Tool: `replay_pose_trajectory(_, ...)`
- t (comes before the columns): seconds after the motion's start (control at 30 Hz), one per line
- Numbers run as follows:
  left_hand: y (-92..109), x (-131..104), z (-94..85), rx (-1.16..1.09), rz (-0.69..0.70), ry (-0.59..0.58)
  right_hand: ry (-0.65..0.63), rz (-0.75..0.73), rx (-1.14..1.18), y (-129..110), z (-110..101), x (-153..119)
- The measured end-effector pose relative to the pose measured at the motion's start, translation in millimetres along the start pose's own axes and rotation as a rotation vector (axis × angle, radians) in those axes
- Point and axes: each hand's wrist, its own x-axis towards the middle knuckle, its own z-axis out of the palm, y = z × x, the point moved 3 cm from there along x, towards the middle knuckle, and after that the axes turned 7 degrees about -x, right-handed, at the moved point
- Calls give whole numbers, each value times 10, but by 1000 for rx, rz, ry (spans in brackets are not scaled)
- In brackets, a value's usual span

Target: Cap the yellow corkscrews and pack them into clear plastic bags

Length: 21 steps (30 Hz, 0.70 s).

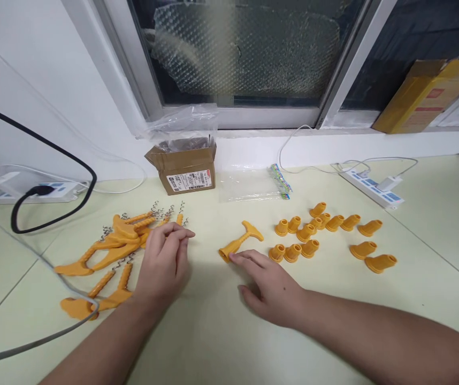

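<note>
An orange corkscrew with its cone-shaped base fitted (241, 239) lies between my hands on the pale table. The fingertips of my right hand (269, 286) touch its wide end; thumb and fingers are apart. My left hand (164, 259) rests at the edge of a pile of orange T-handled corkscrews (119, 240) with bare metal spirals, its fingers bent and pressed together; whether anything is under them is hidden. To the right stand and lie several loose orange cones (305, 232).
An opened cardboard box (191, 170) and a clear plastic bag (247, 184) lie by the wall. Power strips sit at the left (32, 191) and right (372, 187). A grey cable (24, 350) loops over the left corkscrews.
</note>
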Motion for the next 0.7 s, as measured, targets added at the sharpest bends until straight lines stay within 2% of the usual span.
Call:
replay_pose_trajectory(0.1,94,-30,22,-143,90,23,-33,42,-68,-4,15,9)
replay_pose_trajectory(0.17,134,-43,71,-215,111,-14,-54,83,-115,-7,20,44)
replay_pose_trajectory(0.3,163,-31,170,-303,53,-136,-94,152,-218,-28,25,169)
replay_pose_trajectory(0.43,147,-18,200,-383,23,-167,-99,161,-328,-69,30,251)
replay_pose_trajectory(0.53,82,-31,251,-481,-37,-116,-65,136,-352,-106,30,247)
replay_pose_trajectory(0.7,-100,-43,374,-766,-257,54,-21,188,-386,-130,34,203)
